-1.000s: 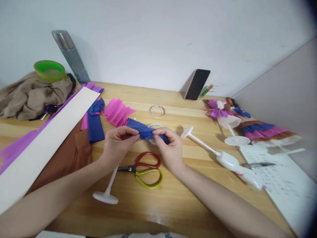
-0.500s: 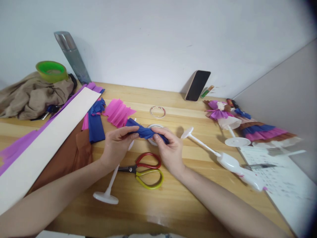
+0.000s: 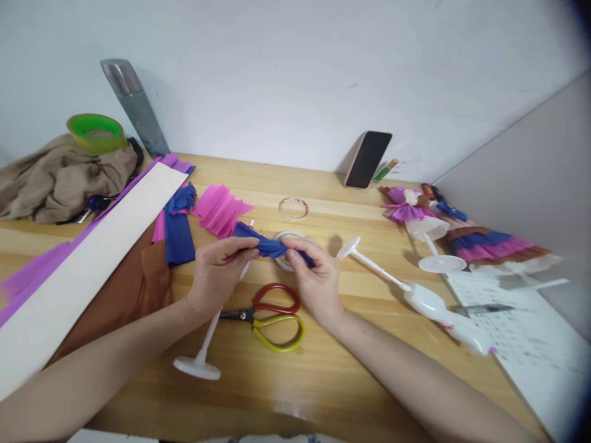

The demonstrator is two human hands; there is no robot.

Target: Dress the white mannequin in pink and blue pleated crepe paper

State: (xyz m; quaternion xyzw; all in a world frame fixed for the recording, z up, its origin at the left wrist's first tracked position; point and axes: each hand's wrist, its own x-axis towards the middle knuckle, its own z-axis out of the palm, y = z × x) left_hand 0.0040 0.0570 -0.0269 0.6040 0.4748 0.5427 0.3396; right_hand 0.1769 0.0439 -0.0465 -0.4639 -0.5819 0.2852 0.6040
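A gathered strip of blue crepe paper [image 3: 270, 248] is stretched between my hands above the wooden table. My left hand [image 3: 219, 264] pinches it on the left between thumb and fingers. At its right part, my right hand [image 3: 316, 271] grips the bunched paper, and one end pokes out past the fingers. Behind the strip lies a roll of tape [image 3: 281, 266], partly hidden. Below my hands rest scissors [image 3: 265, 315] with one red and one yellow handle. A white stand with a round base [image 3: 197, 368] is partly covered by my left hand.
Pink crepe paper [image 3: 221, 209], brown paper [image 3: 122, 295] and a long white strip [image 3: 106, 258] lie left. A bracelet [image 3: 294, 208] and propped phone [image 3: 368, 160] are behind. To the right are a glue gun [image 3: 447, 320], a white stand [image 3: 369, 258] and a paper-dressed figure [image 3: 409, 206].
Hardly anything differs. The blue paper's left end has shifted very slightly, while both hands keep their hold in about the same place.
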